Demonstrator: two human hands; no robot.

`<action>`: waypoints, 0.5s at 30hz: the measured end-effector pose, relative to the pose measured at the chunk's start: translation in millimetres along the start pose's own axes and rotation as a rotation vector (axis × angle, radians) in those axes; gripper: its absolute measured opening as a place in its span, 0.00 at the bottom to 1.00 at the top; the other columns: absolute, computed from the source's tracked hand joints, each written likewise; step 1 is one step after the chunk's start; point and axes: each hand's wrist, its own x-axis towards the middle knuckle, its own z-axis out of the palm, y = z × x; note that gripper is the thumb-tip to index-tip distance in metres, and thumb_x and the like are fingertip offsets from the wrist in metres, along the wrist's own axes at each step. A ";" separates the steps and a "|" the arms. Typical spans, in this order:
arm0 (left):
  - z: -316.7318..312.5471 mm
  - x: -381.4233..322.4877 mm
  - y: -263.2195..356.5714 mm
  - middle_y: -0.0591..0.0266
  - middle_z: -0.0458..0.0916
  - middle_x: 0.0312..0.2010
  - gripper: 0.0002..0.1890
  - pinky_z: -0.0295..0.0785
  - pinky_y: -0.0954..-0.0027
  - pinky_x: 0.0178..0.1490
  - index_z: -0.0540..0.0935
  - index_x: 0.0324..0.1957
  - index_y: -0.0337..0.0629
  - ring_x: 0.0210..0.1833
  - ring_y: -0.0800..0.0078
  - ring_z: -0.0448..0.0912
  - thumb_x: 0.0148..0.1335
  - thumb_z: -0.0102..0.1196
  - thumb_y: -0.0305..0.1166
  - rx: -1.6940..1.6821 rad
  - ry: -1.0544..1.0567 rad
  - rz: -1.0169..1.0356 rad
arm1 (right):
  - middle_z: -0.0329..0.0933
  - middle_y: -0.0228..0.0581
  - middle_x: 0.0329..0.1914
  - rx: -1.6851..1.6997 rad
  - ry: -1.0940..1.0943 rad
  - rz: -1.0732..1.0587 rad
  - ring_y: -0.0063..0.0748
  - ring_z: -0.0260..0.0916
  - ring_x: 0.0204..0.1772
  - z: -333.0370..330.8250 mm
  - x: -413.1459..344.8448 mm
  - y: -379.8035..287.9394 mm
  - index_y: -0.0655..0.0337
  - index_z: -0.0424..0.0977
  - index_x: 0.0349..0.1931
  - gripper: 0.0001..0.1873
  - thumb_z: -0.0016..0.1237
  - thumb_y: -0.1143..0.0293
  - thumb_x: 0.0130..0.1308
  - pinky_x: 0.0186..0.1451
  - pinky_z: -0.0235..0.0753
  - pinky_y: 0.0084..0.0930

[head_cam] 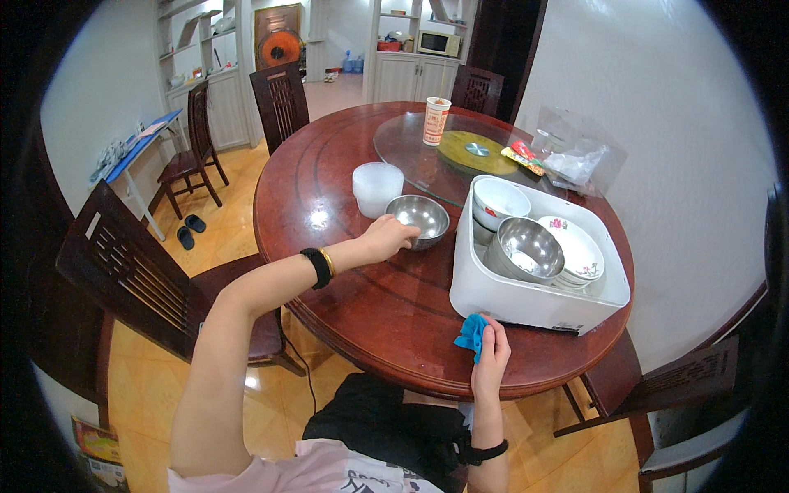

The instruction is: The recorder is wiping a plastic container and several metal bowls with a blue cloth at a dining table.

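My left hand grips the near rim of a stainless steel bowl on the round wooden table. Right behind that bowl stands a stack of translucent plastic containers. A crumpled blue cloth is held in my right hand, at the near side of a white plastic bin. Inside the bin are a metal bowl, a white bowl with a red pattern and a stack of white floral plates. Part of another metal bowl shows beneath the white one.
A glass turntable holds a paper cup with a stick or straw. Small colourful packets and a clear plastic bag lie beyond the bin. Wooden chairs surround the table, and a cable hangs near its left edge.
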 end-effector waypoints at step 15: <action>-84.8 61.1 93.5 0.51 0.82 0.40 0.11 0.72 0.62 0.48 0.80 0.42 0.36 0.43 0.55 0.79 0.58 0.58 0.30 -0.352 0.200 0.130 | 0.77 0.37 0.42 -0.030 -0.008 -0.022 0.23 0.70 0.45 -9.1 1.9 9.2 0.68 0.74 0.47 0.14 0.40 0.67 0.72 0.51 0.71 0.23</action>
